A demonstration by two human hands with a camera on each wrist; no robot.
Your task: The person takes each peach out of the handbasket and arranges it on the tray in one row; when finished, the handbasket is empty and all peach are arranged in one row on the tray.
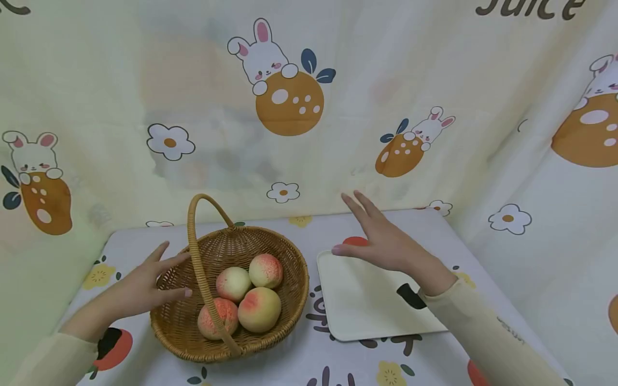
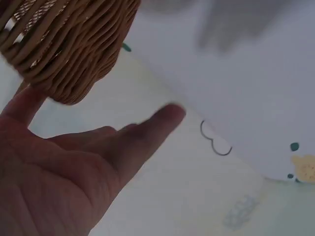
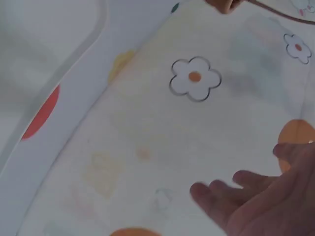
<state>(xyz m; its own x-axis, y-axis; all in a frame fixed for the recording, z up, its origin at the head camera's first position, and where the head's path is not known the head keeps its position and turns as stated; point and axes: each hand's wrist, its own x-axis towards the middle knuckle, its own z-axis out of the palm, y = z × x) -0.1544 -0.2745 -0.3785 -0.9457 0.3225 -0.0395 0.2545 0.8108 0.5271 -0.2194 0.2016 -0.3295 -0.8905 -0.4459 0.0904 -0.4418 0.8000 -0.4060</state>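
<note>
A brown wicker basket (image 1: pixel 292 268) with a tall arched handle (image 1: pixel 192 236) stands left of centre on the table. Inside it lie several peaches (image 1: pixel 259 310), pale yellow with red blush. My left hand (image 1: pixel 137 292) is at the basket's left rim with straight, spread fingers. In the left wrist view, one digit of this hand (image 2: pixel 54 182) meets the edge of the basket (image 2: pixel 88 44); whether it touches, I cannot tell. Over the back left part of a white rectangular tray (image 1: pixel 367 311) hovers my right hand (image 1: pixel 386 244), holding nothing, its fingers extended.
A white printed cloth (image 1: pixel 270 370) with fruit, flowers and lettering covers the table. Behind and at the sides hangs a cream curtain (image 1: pixel 338 161) printed with rabbits and oranges. A narrow strip of cloth separates basket and tray.
</note>
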